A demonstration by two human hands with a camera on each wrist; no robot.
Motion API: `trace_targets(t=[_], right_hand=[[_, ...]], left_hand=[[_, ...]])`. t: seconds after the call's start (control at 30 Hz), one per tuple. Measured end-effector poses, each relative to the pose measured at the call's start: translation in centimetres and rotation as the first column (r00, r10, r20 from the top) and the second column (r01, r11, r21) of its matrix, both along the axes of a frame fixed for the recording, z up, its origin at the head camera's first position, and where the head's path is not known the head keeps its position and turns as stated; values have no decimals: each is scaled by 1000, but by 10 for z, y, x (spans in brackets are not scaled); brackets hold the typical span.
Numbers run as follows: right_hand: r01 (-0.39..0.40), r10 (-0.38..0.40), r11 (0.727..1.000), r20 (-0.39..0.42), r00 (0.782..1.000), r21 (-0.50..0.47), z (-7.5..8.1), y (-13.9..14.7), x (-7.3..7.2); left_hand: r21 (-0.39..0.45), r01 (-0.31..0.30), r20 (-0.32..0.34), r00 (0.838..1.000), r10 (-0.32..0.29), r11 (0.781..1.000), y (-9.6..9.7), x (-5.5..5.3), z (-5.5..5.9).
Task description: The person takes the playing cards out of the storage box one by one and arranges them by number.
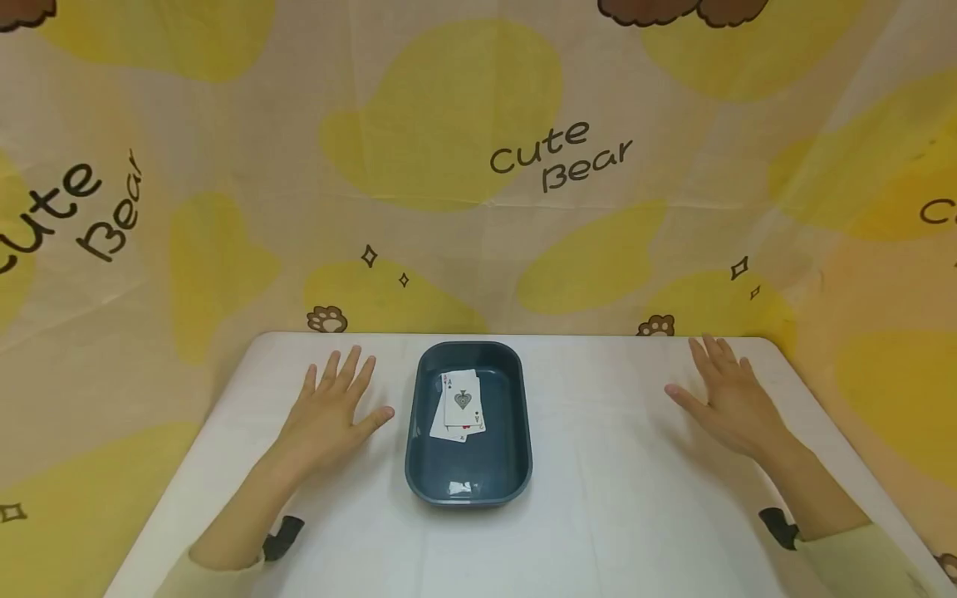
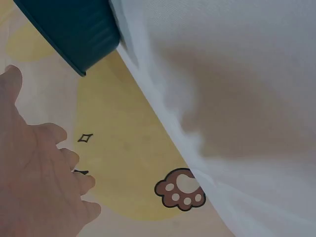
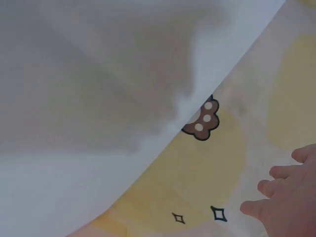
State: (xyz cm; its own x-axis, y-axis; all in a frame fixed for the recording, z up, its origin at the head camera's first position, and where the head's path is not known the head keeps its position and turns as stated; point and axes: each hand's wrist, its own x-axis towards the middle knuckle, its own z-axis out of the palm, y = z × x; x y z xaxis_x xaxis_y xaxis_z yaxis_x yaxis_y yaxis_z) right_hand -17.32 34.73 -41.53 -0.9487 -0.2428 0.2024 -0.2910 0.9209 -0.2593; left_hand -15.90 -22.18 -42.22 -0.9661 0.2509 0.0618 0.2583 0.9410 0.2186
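A dark blue rectangular tray point(image 1: 467, 490) with rounded corners stands on the white table, left of its middle. Inside lie several overlapping playing cards point(image 1: 463, 400), the ace of spades on top. To the left of the tray, my left hand point(image 1: 329, 415) is spread with fingers apart, its thumb pointing toward the tray's wall. Far to the right, my right hand point(image 1: 733, 403) is also spread and holds nothing. The left wrist view catches the tray's side point(image 2: 79, 29) beyond the left hand point(image 2: 39, 163). Only the right hand's fingers and part of its back point(image 3: 286, 197) show in the right wrist view.
The white tabletop point(image 1: 598, 465) reaches back to a hanging cloth point(image 1: 449, 124) printed with yellow patches, paw prints and "Cute Bear" lettering. The cloth also rises along both sides. A black strap piece point(image 1: 282, 538) sits at the left wrist, another point(image 1: 779, 528) at the right.
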Motion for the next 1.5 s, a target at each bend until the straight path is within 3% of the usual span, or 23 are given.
trace_targets(t=[0.3,0.53,0.77,1.23,1.5], right_hand=[[-33,35,999,39,999,-39,6,-20,-2],[-62,65,997,69,996,-38,9,-39,-7],[-87,90,996,96,991,-29,10,-57,-10],[-153,161,985,115,980,-75,13,-94,-14],[-190,199,978,103,975,-91,13,-112,-16]], left_hand=[[-24,76,-25,997,-76,997,13,8,1],[23,152,-10,988,-152,988,25,19,0],[16,205,-12,979,-205,979,39,30,0],[84,248,56,966,-253,965,45,43,-6],[89,230,120,963,-240,969,46,46,-11]])
